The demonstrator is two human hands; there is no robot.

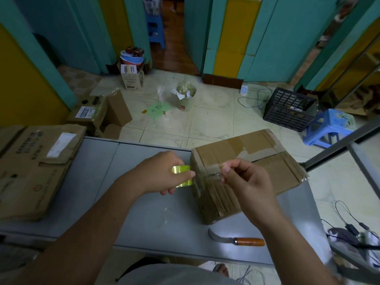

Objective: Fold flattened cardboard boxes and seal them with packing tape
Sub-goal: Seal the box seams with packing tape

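green floor sheet (157, 109), handwritten characters (unreadable)

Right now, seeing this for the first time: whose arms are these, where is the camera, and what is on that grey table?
No machine here: these are a person's two bare arms, filmed by one wide-angle camera worn on the head, looking down. The left hand grips a yellowish tape roll. The right hand pinches its free end over a folded cardboard box standing on the grey table. A curved knife with an orange handle lies nearer the person, and flattened cardboard lies at the left.
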